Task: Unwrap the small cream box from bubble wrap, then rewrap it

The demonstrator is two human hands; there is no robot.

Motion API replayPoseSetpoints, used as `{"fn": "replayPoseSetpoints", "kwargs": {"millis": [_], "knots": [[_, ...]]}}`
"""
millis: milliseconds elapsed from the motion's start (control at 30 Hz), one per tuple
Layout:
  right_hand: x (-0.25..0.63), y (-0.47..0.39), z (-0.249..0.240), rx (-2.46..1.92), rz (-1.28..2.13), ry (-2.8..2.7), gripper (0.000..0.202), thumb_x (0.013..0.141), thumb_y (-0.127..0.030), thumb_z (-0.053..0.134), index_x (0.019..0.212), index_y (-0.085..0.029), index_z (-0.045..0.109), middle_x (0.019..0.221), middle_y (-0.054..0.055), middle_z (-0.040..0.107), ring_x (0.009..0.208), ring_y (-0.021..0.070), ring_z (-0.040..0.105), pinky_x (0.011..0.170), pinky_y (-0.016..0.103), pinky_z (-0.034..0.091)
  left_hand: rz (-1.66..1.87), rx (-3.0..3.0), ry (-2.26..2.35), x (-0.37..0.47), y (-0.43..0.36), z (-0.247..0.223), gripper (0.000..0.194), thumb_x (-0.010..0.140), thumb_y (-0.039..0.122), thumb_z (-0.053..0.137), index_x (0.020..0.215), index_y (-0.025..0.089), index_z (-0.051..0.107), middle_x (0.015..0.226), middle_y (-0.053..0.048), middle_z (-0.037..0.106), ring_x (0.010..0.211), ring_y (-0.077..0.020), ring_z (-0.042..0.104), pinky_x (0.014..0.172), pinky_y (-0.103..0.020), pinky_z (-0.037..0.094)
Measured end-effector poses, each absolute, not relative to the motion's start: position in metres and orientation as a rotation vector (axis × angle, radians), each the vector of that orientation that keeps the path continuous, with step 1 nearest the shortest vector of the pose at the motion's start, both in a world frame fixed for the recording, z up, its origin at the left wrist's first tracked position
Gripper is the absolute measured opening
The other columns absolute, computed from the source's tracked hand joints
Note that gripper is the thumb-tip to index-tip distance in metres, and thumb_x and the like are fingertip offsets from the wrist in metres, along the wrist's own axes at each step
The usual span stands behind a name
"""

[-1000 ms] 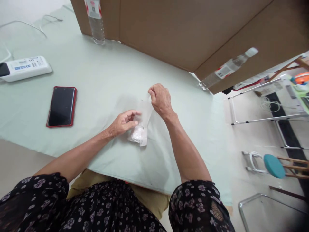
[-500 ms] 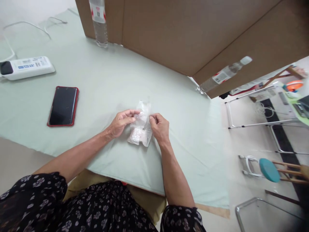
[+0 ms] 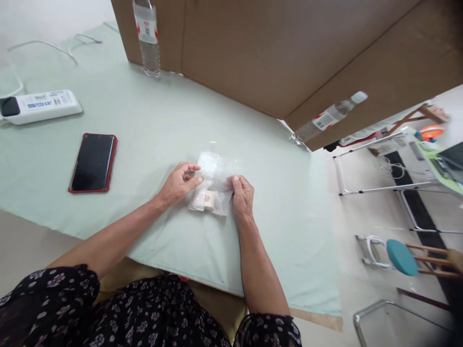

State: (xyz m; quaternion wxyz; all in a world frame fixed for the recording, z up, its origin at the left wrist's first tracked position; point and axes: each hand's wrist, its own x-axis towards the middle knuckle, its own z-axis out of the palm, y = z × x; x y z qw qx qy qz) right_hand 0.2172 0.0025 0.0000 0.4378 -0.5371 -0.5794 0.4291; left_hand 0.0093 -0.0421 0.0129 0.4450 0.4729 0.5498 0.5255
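Presently, right hand (image 3: 243,195) pinches bubble wrap (image 3: 217,181) by its edge; left hand (image 3: 179,183), half-curled, meets the opposite side (grip unclear). Small pale block (image 3: 209,199) sits amid the wrap on the bench (image 3: 152,125); a sharp tug could tumble it.

Legible words, brands, numbers: none from where I stand. Markings logged by position from the phone (image 3: 93,163), sides as the person has them.

White device (image 3: 54,113), beyond the phone and to its left: large blue print (image 3: 38,104), smaller dark lines beside it; characters not resolved.

First bottle (image 3: 150,55), beyond the phone and to its right: white label (image 3: 142,29), red at the edges, red mark above a small dark square; illegible.

Second bottle (image 3: 307,131), far right of the phone: white label (image 3: 327,118), red patches, dark barcode; digits unreadable.

Pale block (image 3: 210,202) in bubble wrap (image 3: 209,164), right of the phone: reddish mark, too small to read.
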Motion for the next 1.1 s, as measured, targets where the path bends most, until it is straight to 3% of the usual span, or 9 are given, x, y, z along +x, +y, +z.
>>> {"fn": "replayPoseSetpoints", "kwargs": {"millis": [67, 233, 400, 567, 700, 833, 933, 1033, 1100], "knots": [[0.215, 0.001, -0.003, -1.3, 1.07, -1.441, 0.038, 0.092, -0.054, 0.055, 0.075, -0.021, 0.064, 0.071, -0.001, 0.061, 0.07, 0.0159, 0.055, 0.071, 0.029, 0.046, 1.291, 1.444, 1.564, 0.011, -0.045, 0.013, 0.033, 0.072, 0.044, 0.072, 0.089, 0.017, 0.066, 0.112, -0.011, 0.062, 0.096, -0.0217, 0.061, 0.084, -0.035, 0.052], [0.206, -0.007, -0.002, -1.161, 1.24, -1.38, 0.036, 0.091, -0.055, 0.058, 0.084, -0.022, 0.07, 0.085, 0.003, 0.072, 0.08, 0.0185, 0.065, 0.079, 0.033, 0.052, 1.106, 1.667, 1.678, 0.016, -0.049, 0.013, 0.027, 0.073, 0.045, 0.069, 0.074, 0.02, 0.059, 0.079, -0.001, 0.061, 0.067, -0.0146, 0.052, 0.067, -0.03, 0.046], [0.208, -0.005, 0.003, -1.197, 1.134, -1.338, 0.038, 0.091, -0.054, 0.058, 0.075, -0.021, 0.067, 0.073, 0.002, 0.068, 0.072, 0.0164, 0.062, 0.074, 0.03, 0.051, 1.198, 1.457, 1.663, 0.011, -0.045, 0.015, 0.012, 0.073, 0.027, 0.053, 0.064, 0.02, 0.056, 0.07, -0.001, 0.064, 0.066, -0.0151, 0.056, 0.065, -0.029, 0.045], [0.222, 0.009, -0.003, -1.298, 1.073, -1.13, 0.038, 0.083, -0.056, 0.063, 0.07, -0.02, 0.061, 0.063, -0.002, 0.059, 0.059, 0.0126, 0.051, 0.062, 0.028, 0.044, 1.305, 1.391, 1.902, -0.008, -0.035, 0.012, 0.012, 0.071, 0.023, 0.053, 0.061, 0.021, 0.058, 0.074, -0.003, 0.07, 0.085, -0.0216, 0.061, 0.08, -0.034, 0.048], [0.228, 0.016, -0.012, -1.342, 1.067, -1.101, 0.036, 0.08, -0.054, 0.066, 0.074, -0.019, 0.063, 0.064, -0.002, 0.06, 0.061, 0.0127, 0.051, 0.063, 0.028, 0.044, 1.191, 1.408, 2.024, -0.014, -0.028, 0.006, 0.013, 0.072, 0.023, 0.055, 0.059, 0.022, 0.054, 0.07, -0.003, 0.067, 0.082, -0.0223, 0.06, 0.082, -0.036, 0.049], [0.233, 0.018, -0.006, -1.376, 0.925, -1.143, 0.037, 0.078, -0.049, 0.066, 0.098, -0.018, 0.066, 0.088, 0.003, 0.067, 0.077, 0.0148, 0.058, 0.071, 0.029, 0.048, 1.211, 1.377, 2.029, -0.012, -0.03, 0.01, 0.006, 0.075, 0.026, 0.056, 0.073, 0.021, 0.059, 0.081, -0.004, 0.07, 0.086, -0.0226, 0.062, 0.082, -0.037, 0.05], [0.237, 0.011, 0.015, -1.358, 0.711, -1.255, 0.04, 0.081, -0.045, 0.066, 0.112, -0.019, 0.064, 0.112, 0.008, 0.068, 0.093, 0.0168, 0.061, 0.082, 0.032, 0.05, 1.363, 1.471, 1.908, -0.009, -0.038, 0.018, 0.016, 0.079, 0.033, 0.057, 0.089, 0.021, 0.062, 0.095, -0.007, 0.072, 0.095, -0.0239, 0.063, 0.084, -0.037, 0.051], [0.236, -0.003, 0.039, -1.269, 0.851, -1.547, 0.037, 0.087, -0.049, 0.062, 0.112, -0.022, 0.067, 0.113, 0.008, 0.07, 0.096, 0.0188, 0.065, 0.087, 0.035, 0.051, 1.372, 1.739, 1.701, -0.006, -0.045, 0.025, 0.023, 0.081, 0.039, 0.059, 0.094, 0.021, 0.063, 0.097, -0.007, 0.073, 0.099, -0.0257, 0.063, 0.094, -0.042, 0.049], [0.232, -0.013, 0.047, -1.28, 0.961, -1.778, 0.046, 0.085, -0.053, 0.066, 0.121, -0.024, 0.066, 0.117, 0.009, 0.071, 0.1, 0.0227, 0.066, 0.088, 0.039, 0.053, 1.282, 1.882, 1.642, -0.003, -0.048, 0.024, 0.03, 0.078, 0.037, 0.062, 0.104, 0.02, 0.064, 0.101, -0.008, 0.074, 0.104, -0.028, 0.062, 0.1, -0.046, 0.046]]}}
